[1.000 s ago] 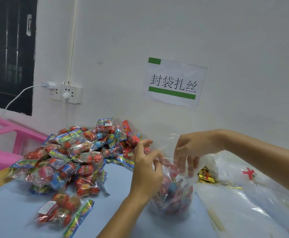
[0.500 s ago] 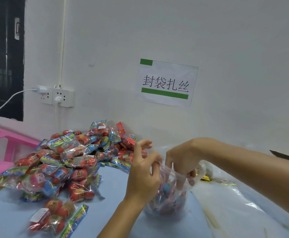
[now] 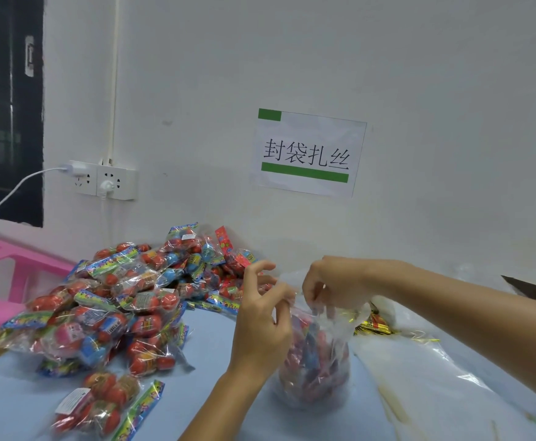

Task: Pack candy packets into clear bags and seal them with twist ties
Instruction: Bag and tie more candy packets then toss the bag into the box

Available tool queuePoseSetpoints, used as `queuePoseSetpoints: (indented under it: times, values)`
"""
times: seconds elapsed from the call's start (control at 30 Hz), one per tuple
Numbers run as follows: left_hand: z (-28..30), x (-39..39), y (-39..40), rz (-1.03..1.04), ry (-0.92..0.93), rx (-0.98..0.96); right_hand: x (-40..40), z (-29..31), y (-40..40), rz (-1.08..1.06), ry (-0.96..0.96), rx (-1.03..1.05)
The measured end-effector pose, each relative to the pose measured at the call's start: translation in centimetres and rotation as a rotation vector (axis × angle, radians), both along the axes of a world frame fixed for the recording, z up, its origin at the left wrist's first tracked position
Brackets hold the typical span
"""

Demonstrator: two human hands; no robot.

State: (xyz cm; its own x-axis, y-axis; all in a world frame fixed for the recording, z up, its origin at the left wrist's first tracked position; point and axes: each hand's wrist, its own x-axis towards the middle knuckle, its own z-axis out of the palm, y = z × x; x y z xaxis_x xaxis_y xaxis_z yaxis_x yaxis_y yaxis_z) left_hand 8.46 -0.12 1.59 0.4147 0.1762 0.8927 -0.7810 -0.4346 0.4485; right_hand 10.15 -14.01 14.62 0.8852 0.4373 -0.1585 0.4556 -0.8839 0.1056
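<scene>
— What does the clear bag (image 3: 316, 361) look like, and where is it?

— Crinkled see-through plastic, bulging with red and blue candy packets, standing on the pale blue table (image 3: 209, 338) right of the big candy pile (image 3: 110, 307). Its top is gathered upward.

— And the hands?

— Both are at the bag's mouth. The left hand (image 3: 262, 316) comes up from below, thumb and forefinger pinching the film, other fingers spread. The right hand (image 3: 333, 288) reaches in from the right, wrist arched, fingers curled down onto the gathered plastic. Gold twist ties (image 3: 371, 324) lie just behind.
</scene>
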Motion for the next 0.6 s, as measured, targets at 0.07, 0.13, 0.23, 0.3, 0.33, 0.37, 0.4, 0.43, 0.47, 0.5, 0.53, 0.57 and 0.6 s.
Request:
queuePoseSetpoints:
  times: [0.07,0.13,0.23,0.3,0.33,0.37,0.4,0.43,0.47,0.5,0.53,0.57,0.6]
  values:
    - [0.0,0.0,0.0,-0.003,0.001,-0.01,0.4,0.1,-0.4,-0.019,-0.003,0.073]
    - [0.0,0.0,0.0,-0.007,0.004,-0.011,0.5,0.2,-0.8,-0.029,0.037,0.125]
    - [0.0,0.1,0.0,-0.011,0.003,-0.003,0.4,0.1,-1.0,-0.044,0.123,0.198]
    - [0.0,0.1,0.0,-0.015,0.002,-0.001,0.5,-0.1,-0.8,-0.059,0.12,0.201]
    - [0.0,0.0,0.0,-0.017,0.005,0.0,0.5,-0.3,-0.5,-0.063,0.099,0.186]
    - [0.0,0.0,0.1,-0.02,0.008,0.0,0.6,-0.4,-0.3,-0.066,0.078,0.165]
    - [0.0,0.0,0.1,-0.02,0.01,0.001,0.7,-0.6,0.0,-0.065,0.056,0.138]
    - [0.0,0.0,0.1,-0.019,0.012,0.003,0.8,-0.9,0.3,-0.06,0.026,0.105]
    - [0.0,0.0,0.2,-0.018,0.013,0.004,0.9,-1.1,0.6,-0.057,-0.01,0.07]
    - [0.0,0.0,0.2,-0.018,0.013,0.004,1.0,-1.2,0.9,-0.064,-0.041,0.046]
    - [0.1,0.0,0.1,-0.019,0.011,0.001,0.9,-1.2,1.0,-0.08,-0.062,0.037]
    - [0.1,0.0,0.1,-0.02,0.008,-0.004,0.9,-1.0,1.2,-0.094,-0.075,0.03]
    - [0.2,0.0,0.1,-0.018,0.006,-0.005,0.8,-0.7,1.3,-0.104,-0.083,0.019]
